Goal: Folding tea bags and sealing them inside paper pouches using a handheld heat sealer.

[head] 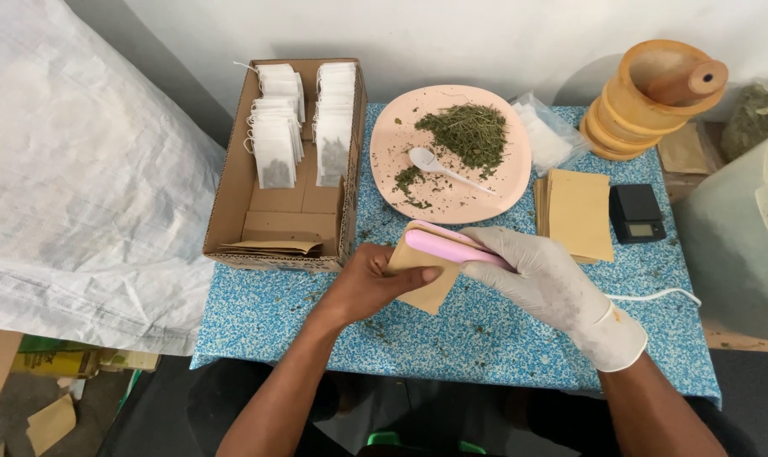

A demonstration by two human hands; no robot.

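My bare left hand [374,281] pinches a small brown paper pouch [425,286] just above the blue speckled table [502,330]. My right hand [543,279], in a white glove, grips a pink handheld sealer [448,248] whose jaws are clamped over the pouch's top edge. A white cord [655,296] trails from the sealer to the right. Behind the hands sits a pale pink plate [392,144] with a heap of dried green herbs [470,131] and a white plastic spoon [439,166].
A cardboard box [232,182] at the left holds rows of white filter bags [276,140] and flat brown pouches. A stack of brown pouches [577,211], a small black scale [638,213], a wooden mortar with pestle [655,93] and a clear bag lie right. White sacking drapes the left.
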